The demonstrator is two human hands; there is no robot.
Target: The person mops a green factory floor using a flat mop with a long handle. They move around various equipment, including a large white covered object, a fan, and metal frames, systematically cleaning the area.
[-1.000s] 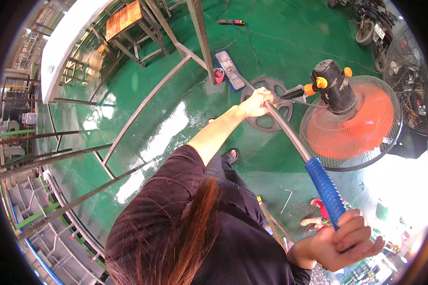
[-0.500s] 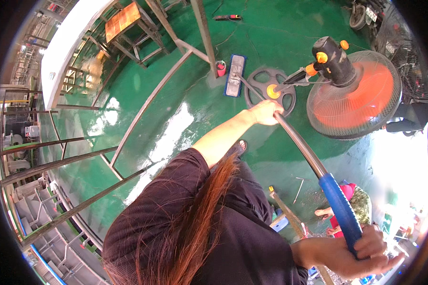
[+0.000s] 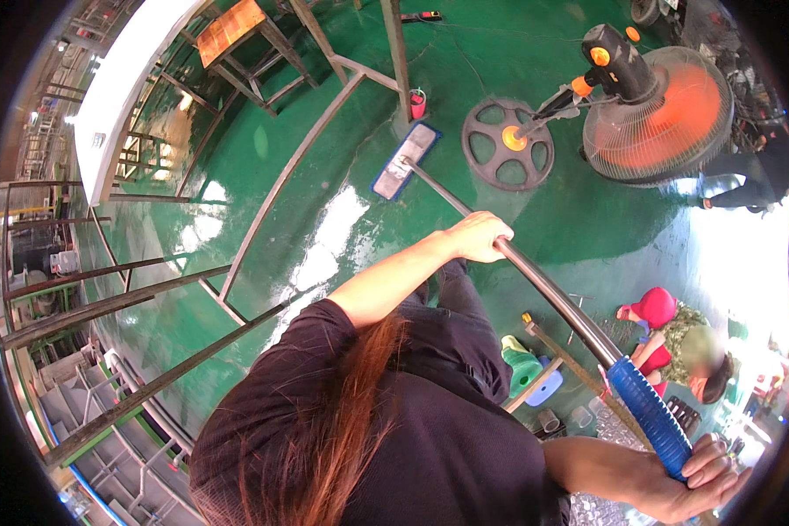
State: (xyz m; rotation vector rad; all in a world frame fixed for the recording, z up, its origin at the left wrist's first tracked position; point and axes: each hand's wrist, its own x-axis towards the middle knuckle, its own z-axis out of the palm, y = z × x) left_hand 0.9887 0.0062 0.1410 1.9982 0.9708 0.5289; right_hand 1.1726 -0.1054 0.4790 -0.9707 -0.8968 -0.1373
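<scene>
Brings the mop [image 3: 561,302] nearer since the earlier frames, with the pad [image 3: 405,161] slid back past the cup [image 3: 417,105] and farther to the left of the round base [image 3: 515,140] of the fan [image 3: 657,114]. Rests the pad flat on the green floor [image 3: 517,53], slantwise, near the foot of a post [image 3: 397,61] and apart from the base.

Clamps the left hand [image 3: 480,237] round the metal shaft, palm down. Curls the right hand [image 3: 701,482] round the butt of the blue grip [image 3: 649,419], low at the right. Slopes the mop between the two hands, up from the pad toward the body.

Looks to be in mid-wipe rather than finished, judging by the pad down and both hands on the mop. Probably counts as wiped the short strip beside the cup. Shows no clear border between wiped and unwiped floor; may owe the white streaks [image 3: 342,210] to damp or just to reflected light, hard to say in this glare. Likely leaves to do the floor round the base, under the rail [image 3: 300,167] and near the crouching person [image 3: 682,333], to judge by the pad lying on none of it.
</scene>
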